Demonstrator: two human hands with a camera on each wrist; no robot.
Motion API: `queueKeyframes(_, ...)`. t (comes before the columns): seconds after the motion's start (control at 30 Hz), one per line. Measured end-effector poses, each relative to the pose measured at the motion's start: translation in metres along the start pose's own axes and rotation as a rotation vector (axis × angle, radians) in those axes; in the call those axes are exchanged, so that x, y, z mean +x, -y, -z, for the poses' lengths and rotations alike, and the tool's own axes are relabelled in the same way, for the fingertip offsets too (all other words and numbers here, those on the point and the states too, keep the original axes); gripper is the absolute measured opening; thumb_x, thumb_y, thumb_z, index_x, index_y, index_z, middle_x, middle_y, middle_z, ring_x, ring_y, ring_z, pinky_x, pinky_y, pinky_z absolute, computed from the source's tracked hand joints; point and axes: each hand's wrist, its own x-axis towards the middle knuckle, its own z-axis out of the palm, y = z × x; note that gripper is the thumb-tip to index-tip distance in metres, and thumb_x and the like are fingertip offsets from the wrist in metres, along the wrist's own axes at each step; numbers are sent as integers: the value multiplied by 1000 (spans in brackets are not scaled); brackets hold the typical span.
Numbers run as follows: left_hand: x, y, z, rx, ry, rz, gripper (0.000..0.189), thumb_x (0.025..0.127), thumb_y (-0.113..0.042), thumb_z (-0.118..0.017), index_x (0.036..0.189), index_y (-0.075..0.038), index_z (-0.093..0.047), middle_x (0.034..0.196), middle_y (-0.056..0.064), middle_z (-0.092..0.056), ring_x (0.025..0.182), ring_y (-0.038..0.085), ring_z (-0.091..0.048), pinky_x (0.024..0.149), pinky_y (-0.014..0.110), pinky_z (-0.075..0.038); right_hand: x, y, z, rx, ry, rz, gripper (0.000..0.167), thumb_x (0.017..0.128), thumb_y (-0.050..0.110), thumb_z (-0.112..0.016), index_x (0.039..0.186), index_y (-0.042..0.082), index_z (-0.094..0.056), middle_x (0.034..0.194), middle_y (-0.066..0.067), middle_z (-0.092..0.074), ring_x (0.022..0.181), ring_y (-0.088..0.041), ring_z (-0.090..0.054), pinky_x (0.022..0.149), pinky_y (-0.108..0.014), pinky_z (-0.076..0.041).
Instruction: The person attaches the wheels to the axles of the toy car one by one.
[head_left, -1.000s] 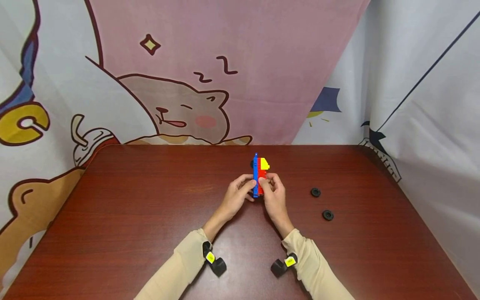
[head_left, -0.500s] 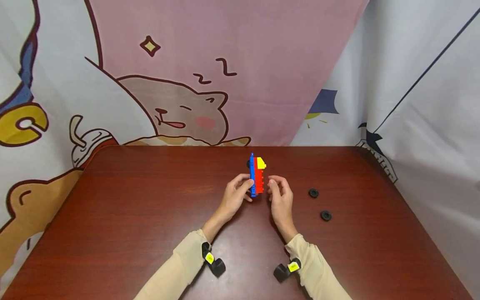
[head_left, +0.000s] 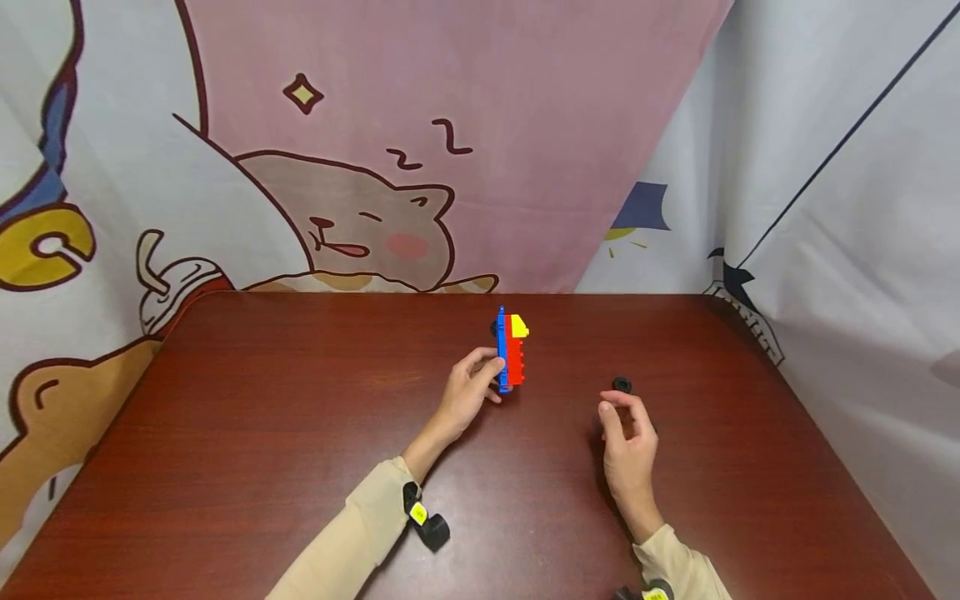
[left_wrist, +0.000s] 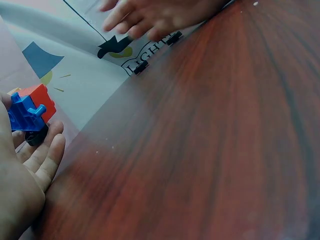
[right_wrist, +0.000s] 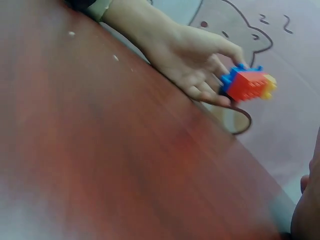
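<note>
My left hand (head_left: 463, 393) grips a toy car of building bricks (head_left: 513, 354) by its blue base, thumb on one side and fingers on the other. Red bricks and a yellow sloped brick sit on that base, and a black wheel (left_wrist: 36, 136) shows under it in the left wrist view. Its long side stands upright in the head view. My right hand (head_left: 630, 454), fingers loosely bent and holding nothing, hovers by two loose black wheels. One wheel (head_left: 621, 384) lies just beyond its fingertips; the other is mostly hidden behind the hand.
The brown wooden table (head_left: 300, 467) reaches back to a curtain (head_left: 525, 150) printed with a sleeping cartoon animal. Another white curtain (head_left: 847, 250) hangs along the right side.
My right hand has let go of the toy car and moved right, over to the loose wheels. The left hand keeps its hold, nearly still.
</note>
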Motion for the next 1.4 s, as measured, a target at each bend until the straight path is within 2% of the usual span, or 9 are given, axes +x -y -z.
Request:
queueKeyframes(0.13,-8,-15,0,-1,0,-13,28,99,-7,-54,119,12,-58,92,21,-69,71,24,-62,64,48,-59,-2,1,28,-54,-64,47,20,92,-7,-62,107,-21,-57,88,4,-62,72,-5,-53,62,-12,-42)
queueKeyframes(0.3,-14,-21,0,1,-1,-19,27,99,-6,-54,118,12,-58,92,22,-70,70,22,-62,63,47,-59,-3,1,57,-360,-127,-27,23,89,-7,-65,111,-9,-60,95,6,-54,79,-5,-50,66,-11,-39)
queueKeyframes(0.43,-13,-21,1,19,-2,-7,27,99,-7,-53,119,11,-59,90,19,-70,71,24,-62,64,50,-59,-3,2,65,-633,-62,-140,35,85,-2,-67,119,1,-59,110,-3,-48,88,-9,-44,74,-19,-36)
queueKeyframes(0.53,-13,-20,3,31,0,2,28,100,-9,-53,120,10,-59,90,16,-69,72,24,-62,65,50,-59,-3,2,65,-751,14,-186,42,81,2,-68,122,3,-58,119,-14,-47,94,-16,-42,80,-29,-34)
queueKeyframes(0.8,-1,6,7,27,1,7,31,101,-14,-54,124,6,-58,94,19,-69,72,20,-64,63,41,-59,0,-3,63,-869,97,-144,43,77,3,-70,119,1,-61,111,-18,-55,96,-29,-46,84,-43,-30)
queueKeyframes(1.03,1,9,7,22,-13,3,27,101,-17,-55,120,2,-62,96,21,-70,71,19,-66,60,35,-58,2,-3,63,-889,101,-135,35,81,6,-72,115,2,-65,107,-16,-58,94,-28,-48,81,-42,-29)
queueKeyframes(1.13,2,11,5,18,-6,-7,28,101,-16,-55,121,3,-61,97,21,-71,70,15,-65,61,37,-59,2,-3,64,-895,101,-122,33,82,8,-73,114,2,-66,108,-17,-60,95,-29,-49,80,-42,-29)
queueKeyframes(1.27,2,9,3,22,8,-6,30,101,-12,-54,124,7,-58,94,21,-69,70,16,-63,66,52,-59,2,-3,65,-892,94,-107,33,83,8,-73,114,2,-66,108,-18,-60,94,-29,-50,79,-42,-28)
queueKeyframes(1.4,-5,-9,1,28,17,1,29,101,-11,-53,123,8,-59,98,26,-69,72,20,-64,69,58,-57,3,-3,62,-864,75,-83,34,82,6,-74,115,3,-67,105,-15,-59,89,-20,-48,80,-33,-32)
